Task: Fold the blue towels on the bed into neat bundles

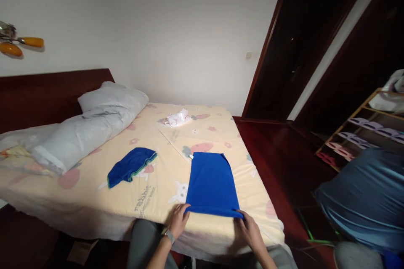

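Note:
A blue cloth (pixel 212 180) lies flat on the bed near its front edge, with its near edge turned up into a narrow roll or fold. My left hand (pixel 179 220) pinches the left end of that edge, a watch on its wrist. At the right end, my right hand (pixel 249 227) grips the same edge, fingers closed. A small white tag shows at the cloth's far left corner. To the left lies a second, crumpled blue cloth (pixel 131 167) with green trim, apart from both hands.
The bed sheet (pixel 170 164) is pale yellow with rabbit and carrot prints. A grey quilt (pixel 91 130) is bunched at the headboard, and a white plastic bag (pixel 177 118) lies at the far side. On the right stand a shoe rack (pixel 362 105) and a dark blue covered object (pixel 366 201).

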{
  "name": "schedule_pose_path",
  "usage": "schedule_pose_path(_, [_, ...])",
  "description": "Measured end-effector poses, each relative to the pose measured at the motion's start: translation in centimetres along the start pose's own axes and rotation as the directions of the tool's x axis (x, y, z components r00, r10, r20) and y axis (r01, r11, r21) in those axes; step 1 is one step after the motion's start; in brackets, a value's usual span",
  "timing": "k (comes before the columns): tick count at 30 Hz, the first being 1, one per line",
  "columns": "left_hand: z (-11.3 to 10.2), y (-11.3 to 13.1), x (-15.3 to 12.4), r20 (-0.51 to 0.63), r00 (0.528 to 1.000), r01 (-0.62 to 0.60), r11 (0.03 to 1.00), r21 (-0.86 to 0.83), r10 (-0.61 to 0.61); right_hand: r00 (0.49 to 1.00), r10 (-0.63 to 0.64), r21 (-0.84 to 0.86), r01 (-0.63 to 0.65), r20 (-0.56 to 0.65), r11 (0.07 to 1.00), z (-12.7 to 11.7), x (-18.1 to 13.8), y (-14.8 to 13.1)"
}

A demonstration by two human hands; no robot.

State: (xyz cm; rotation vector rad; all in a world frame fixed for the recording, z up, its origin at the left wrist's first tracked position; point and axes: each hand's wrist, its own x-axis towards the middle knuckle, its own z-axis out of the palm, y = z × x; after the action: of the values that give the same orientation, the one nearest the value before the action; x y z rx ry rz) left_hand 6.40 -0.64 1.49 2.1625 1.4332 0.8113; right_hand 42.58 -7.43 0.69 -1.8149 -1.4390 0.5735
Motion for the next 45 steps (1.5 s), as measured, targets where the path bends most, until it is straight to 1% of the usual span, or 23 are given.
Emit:
schedule_pose_path(3, [-0.3, -0.3, -0.9, -0.012, 0.998, 0.065, 0.996, -0.058, -0.066, 0.997, 0.061, 0.064, -0.064, 0.057, 0.996, -0.6, -1.0, 0.6])
schedule_pose_path(6, [-0.3, -0.5, -2.1, 0.013, 0.992, 0.125, 0.985, -0.116, -0.124, 0.990, 0.108, 0.153, -0.121, 0.089, 0.981, -1.0, -2.4, 1.4])
schedule_pose_path(9, [0.0, -0.3, -2.5, 0.032, 0.986, 0.164, 0.984, -0.075, -0.162, 0.985, 0.147, 0.154, -0.160, 0.093, 0.975, -0.8, -2.7, 1.5])
schedule_pose_path(12, [0.4, 0.3, -1.8, 0.018, 0.975, 0.219, 0.974, 0.061, -0.221, 0.985, 0.159, 0.048, -0.163, 0.070, 0.985, -0.2, -1.9, 0.9])
schedule_pose_path(14, [0.8, 0.6, -1.1, 0.007, 0.964, 0.262, 0.955, 0.141, -0.266, 0.990, 0.134, -0.094, -0.130, 0.036, 0.987, 0.2, -1.3, 0.4])
schedule_pose_path(16, [1.2, 0.8, -0.8, -0.033, 0.960, 0.278, 0.945, 0.172, -0.276, 0.997, 0.076, -0.240, -0.077, -0.015, 0.968, 0.5, -1.1, 0.2])
schedule_pose_path(19, [1.8, 0.6, -1.5, -0.169, 0.962, 0.238, 0.964, 0.117, -0.216, 0.992, -0.038, -0.387, -0.011, -0.118, 0.922, 0.8, -1.5, 0.3])
schedule_pose_path(21, [1.9, 0.4, -2.5, -0.251, 0.953, 0.192, 0.979, 0.075, -0.167, 0.974, -0.118, -0.426, 0.025, -0.192, 0.905, 0.8, -2.0, 0.6])
schedule_pose_path(22, [1.7, 0.4, -3.1, -0.265, 0.954, 0.162, 0.984, 0.073, -0.137, 0.965, -0.159, -0.424, 0.057, -0.208, 0.904, 0.8, -2.3, 0.8])
schedule_pose_path(23, [1.5, 0.4, -3.5, -0.257, 0.961, 0.124, 0.989, 0.085, -0.099, 0.959, -0.201, -0.409, 0.104, -0.202, 0.907, 0.7, -2.6, 1.1])
schedule_pose_path(24, [1.2, 0.5, -3.9, -0.224, 0.973, 0.077, 0.991, 0.110, -0.051, 0.956, -0.243, -0.384, 0.165, -0.164, 0.908, 0.5, -2.8, 1.4])
schedule_pose_path(26, [0.4, 0.7, -4.4, -0.113, 0.992, -0.028, 0.986, 0.165, 0.047, 0.952, -0.303, -0.319, 0.279, -0.028, 0.906, 0.3, -3.1, 1.9])
schedule_pose_path(28, [-0.2, 0.9, -4.3, -0.020, 0.995, -0.091, 0.976, 0.198, 0.097, 0.949, -0.304, -0.255, 0.315, 0.082, 0.914, 0.1, -3.2, 2.5])
schedule_pose_path(30, [-0.4, 0.9, -3.9, 0.003, 0.996, -0.089, 0.977, 0.194, 0.090, 0.959, -0.262, -0.192, 0.278, 0.105, 0.941, 0.0, -3.1, 2.8])
schedule_pose_path(32, [-0.4, 0.7, -3.2, -0.011, 0.998, -0.062, 0.987, 0.146, 0.064, 0.978, -0.195, -0.115, 0.202, 0.072, 0.973, 0.0, -2.6, 2.8])
schedule_pose_path(35, [-0.2, 0.3, -2.1, -0.064, 0.998, 0.000, 1.000, 0.024, 0.001, 0.999, -0.046, 0.035, 0.045, 0.009, 0.998, -0.3, -1.6, 1.9])
schedule_pose_path(38, [0.0, 0.0, -1.4, -0.137, 0.986, 0.085, 0.993, -0.082, -0.095, 0.996, 0.094, 0.153, -0.093, 0.000, 0.984, -0.8, -0.8, 0.5])
schedule_pose_path(41, [0.0, -0.2, -1.4, -0.172, 0.973, 0.132, 0.981, -0.141, -0.156, 0.992, 0.129, 0.178, -0.129, 0.012, 0.975, -1.2, -1.0, -0.3])
schedule_pose_path(45, [0.3, -0.4, -2.5, -0.119, 0.971, 0.187, 0.967, -0.175, -0.209, 0.986, 0.163, 0.209, -0.163, 0.020, 0.964, -0.8, -2.3, 0.0])
